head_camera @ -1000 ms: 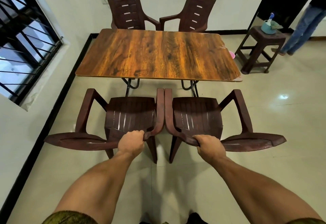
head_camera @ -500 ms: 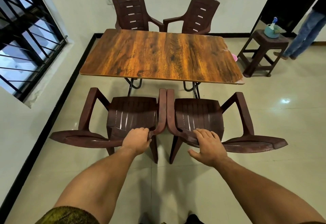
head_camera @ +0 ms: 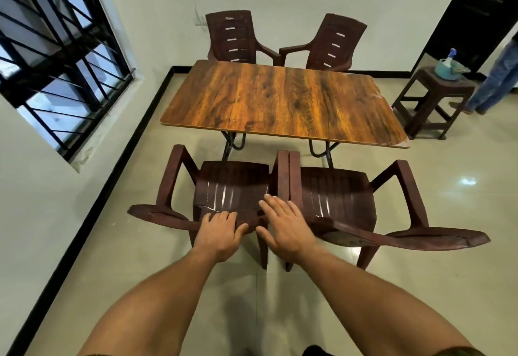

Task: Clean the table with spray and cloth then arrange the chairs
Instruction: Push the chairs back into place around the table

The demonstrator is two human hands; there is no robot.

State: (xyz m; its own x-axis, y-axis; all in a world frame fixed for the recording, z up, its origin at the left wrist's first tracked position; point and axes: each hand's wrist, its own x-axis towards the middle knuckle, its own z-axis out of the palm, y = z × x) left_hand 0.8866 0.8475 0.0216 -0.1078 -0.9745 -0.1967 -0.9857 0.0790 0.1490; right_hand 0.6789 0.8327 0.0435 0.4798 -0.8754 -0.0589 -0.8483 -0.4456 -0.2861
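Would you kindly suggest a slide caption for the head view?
Left hand grips the back of the near left chair, right hand open beside it; near right chair alongside, wooden table ahead.

Both forearms outstretched; left hand (head_camera: pixel 218 233) curled over chair back (head_camera: pixel 161 213), right hand (head_camera: pixel 286 226) flat, fingers spread.

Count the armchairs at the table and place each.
4. Far-left armchair and far-right armchair stand behind the table; near-left armchair and near-right armchair sit together before it. None appears hidden.
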